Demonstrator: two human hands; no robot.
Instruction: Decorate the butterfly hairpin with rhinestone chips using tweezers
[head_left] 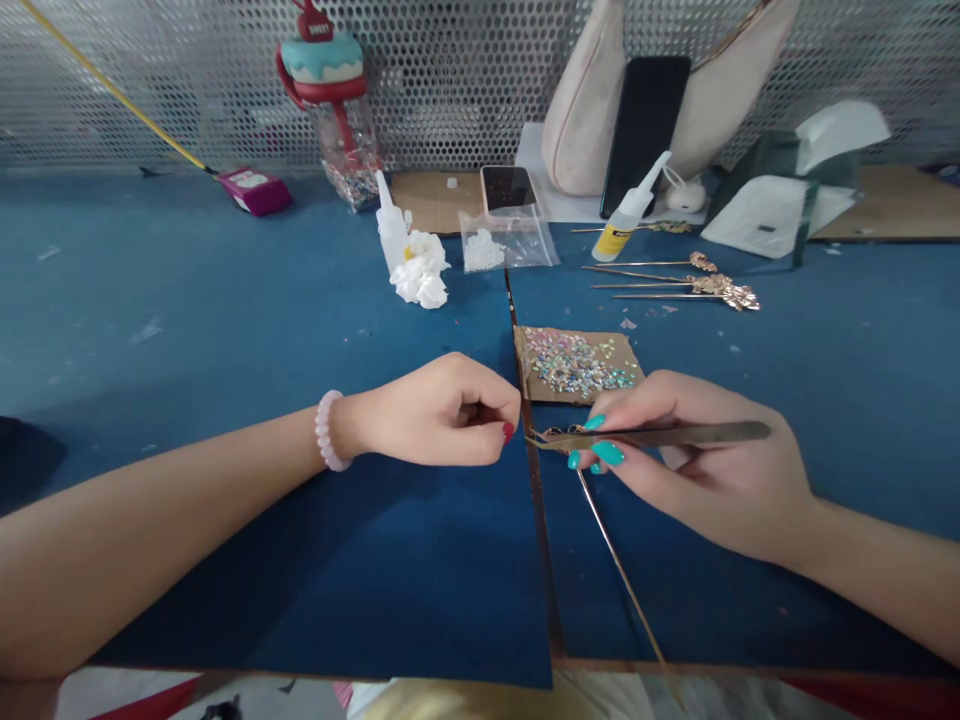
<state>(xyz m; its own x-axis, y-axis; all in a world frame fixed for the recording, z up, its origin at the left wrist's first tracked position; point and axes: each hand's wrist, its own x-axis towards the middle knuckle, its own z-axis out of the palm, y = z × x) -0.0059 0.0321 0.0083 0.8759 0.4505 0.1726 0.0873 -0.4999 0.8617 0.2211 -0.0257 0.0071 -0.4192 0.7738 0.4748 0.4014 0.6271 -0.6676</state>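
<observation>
My left hand (439,410) rests on the blue table, fingers curled into a pinch at the ornament end of a thin gold hair stick (615,560). The stick runs down toward the table's near edge. My right hand (697,465) grips metal tweezers (675,435), whose tips meet the stick's ornament beside my left fingertips. Just behind both hands lies a piece of cardboard (536,385) covered with several shiny rhinestones (574,362).
Further back lie several finished gold hair sticks (675,282), a glue bottle (626,212), another glue bottle (390,228) by crumpled tissue (421,270), a plastic bag of white beads (506,245), a phone (645,130), a pink pouch (581,100) and a jar (341,110).
</observation>
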